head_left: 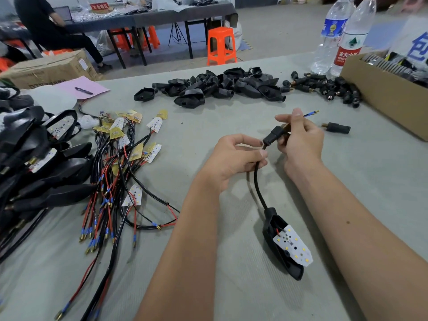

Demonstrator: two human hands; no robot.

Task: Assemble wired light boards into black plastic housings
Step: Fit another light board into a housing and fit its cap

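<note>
Grey worktop [231, 126] below, left hand [234, 158] pinches the cable [257, 181], right hand [298, 137] grips the connector sleeve [274, 135] (board [293, 245] unseated): tugging may dislodge it.

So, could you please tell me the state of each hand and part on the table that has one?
left hand: pinches the black cable
right hand: grips the black connector
light board: seated tilted in its black housing, on the table
loose connector: lying flat, untouched
empty housings: piled, no boards
water bottles: upright
</note>
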